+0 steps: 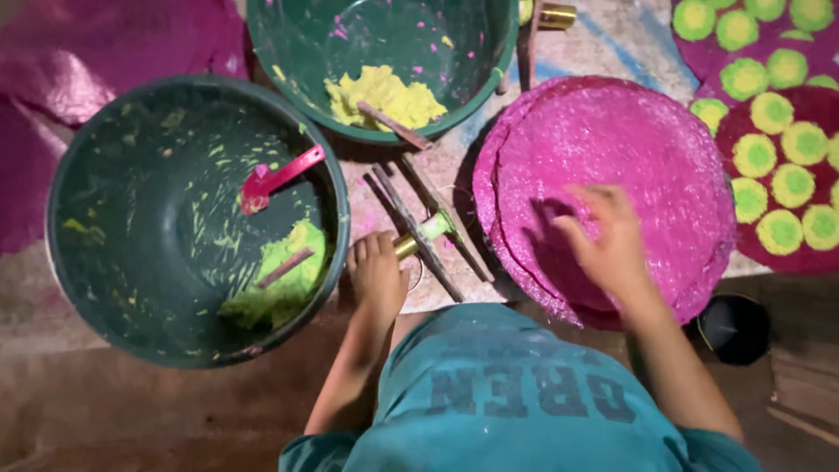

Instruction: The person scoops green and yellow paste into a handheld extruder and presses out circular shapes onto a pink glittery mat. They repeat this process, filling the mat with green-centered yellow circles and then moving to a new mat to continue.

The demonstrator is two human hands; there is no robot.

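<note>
Dim, warm light — soft shadows, right hand (612, 240) motion-blurred, corners dark

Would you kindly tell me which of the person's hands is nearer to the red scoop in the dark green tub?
Left. The left hand rests just right of the tub holding the red scoop; the right hand is farther right, over the pink discs.

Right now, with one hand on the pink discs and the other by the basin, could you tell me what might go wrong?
1. The right hand presses on the stack of pink discs; the textured top sheet looks fragile and might tear or smear.
2. The left hand sits beside the crossed sticks and brass-coloured tube; a nudge could scatter them.
3. Paste from the green basin could soil the pink sheets.
</note>
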